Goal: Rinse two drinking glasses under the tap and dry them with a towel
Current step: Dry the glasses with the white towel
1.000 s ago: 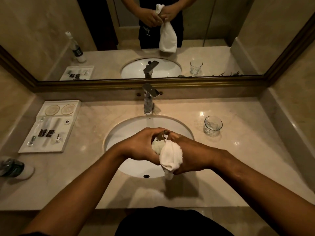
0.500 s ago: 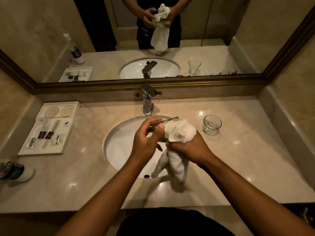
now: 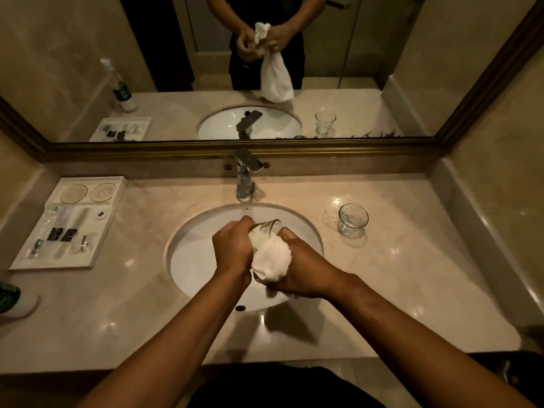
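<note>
The left hand grips a likely slippery, fragile glass by its wall while the right hand clutches the soft towel against it.

A glossy beige marble worktop holds a white oval sink sunk into its middle, with a chrome tap behind it. A clear drinking glass stands upright right of the sink. A white amenity tray sits at the left, and a dark bottle lies near the left edge.
</note>
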A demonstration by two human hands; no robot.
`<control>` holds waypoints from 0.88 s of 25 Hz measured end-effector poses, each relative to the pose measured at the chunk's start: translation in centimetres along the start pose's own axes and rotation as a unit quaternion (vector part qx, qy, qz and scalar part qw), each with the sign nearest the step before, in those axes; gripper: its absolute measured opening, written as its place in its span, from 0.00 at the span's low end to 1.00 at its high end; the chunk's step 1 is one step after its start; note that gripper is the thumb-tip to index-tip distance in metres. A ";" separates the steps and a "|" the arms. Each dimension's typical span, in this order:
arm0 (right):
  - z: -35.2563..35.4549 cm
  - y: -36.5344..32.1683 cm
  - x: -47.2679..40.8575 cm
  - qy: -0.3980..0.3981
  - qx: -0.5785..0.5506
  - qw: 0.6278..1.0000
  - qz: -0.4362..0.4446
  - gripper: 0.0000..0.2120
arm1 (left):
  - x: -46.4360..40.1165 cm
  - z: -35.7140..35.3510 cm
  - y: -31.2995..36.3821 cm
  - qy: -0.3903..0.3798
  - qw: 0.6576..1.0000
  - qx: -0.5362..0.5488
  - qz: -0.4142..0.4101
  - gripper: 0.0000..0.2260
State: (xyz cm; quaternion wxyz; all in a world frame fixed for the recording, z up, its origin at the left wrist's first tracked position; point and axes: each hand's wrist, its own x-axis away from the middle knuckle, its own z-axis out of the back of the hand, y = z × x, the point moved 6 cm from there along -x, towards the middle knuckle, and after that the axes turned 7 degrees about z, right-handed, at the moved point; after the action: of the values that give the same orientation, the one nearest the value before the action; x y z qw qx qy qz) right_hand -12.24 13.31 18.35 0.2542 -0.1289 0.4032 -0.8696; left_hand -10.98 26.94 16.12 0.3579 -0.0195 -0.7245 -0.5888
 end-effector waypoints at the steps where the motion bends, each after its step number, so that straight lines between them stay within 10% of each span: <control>1: -0.3 -0.1 -0.2 0.000 0.079 0.996 0.051 0.25 | -0.2 -0.1 -0.9 -0.013 0.997 -0.001 0.075 0.09; 5: -0.4 -0.6 0.5 0.057 0.266 0.934 0.230 0.11 | -1.0 -0.3 -1.7 -0.090 0.977 -0.091 0.171 0.04; 8: 1.4 -0.6 0.4 0.120 0.122 0.976 0.133 0.14 | -0.9 -0.8 -0.7 -0.141 0.973 -0.138 0.119 0.09; 10: 1.9 0.3 0.1 0.149 -0.099 0.983 -0.029 0.17 | -0.2 -1.0 1.1 -0.123 0.977 -0.159 -0.068 0.12; 13: 1.4 0.8 -0.3 0.123 -0.423 0.893 -0.096 0.19 | 2.4 -1.2 3.6 -0.092 0.868 -0.235 -0.427 0.10; 16: 1.1 -0.9 0.0 0.029 -0.509 0.858 -0.062 0.19 | 2.9 -1.0 4.4 -0.050 0.801 -0.244 -0.544 0.11; 22: 1.4 -0.4 -0.3 0.041 -0.221 0.974 -0.018 0.21 | 0.1 -1.3 2.7 -0.029 0.959 -0.163 -0.230 0.09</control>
State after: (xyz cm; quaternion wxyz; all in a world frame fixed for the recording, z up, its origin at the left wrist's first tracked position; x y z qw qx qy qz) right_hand -11.53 12.81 19.53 0.1866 -0.1531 0.5928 -0.7683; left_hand -9.20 26.56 18.50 0.1839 0.0725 -0.6134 -0.7647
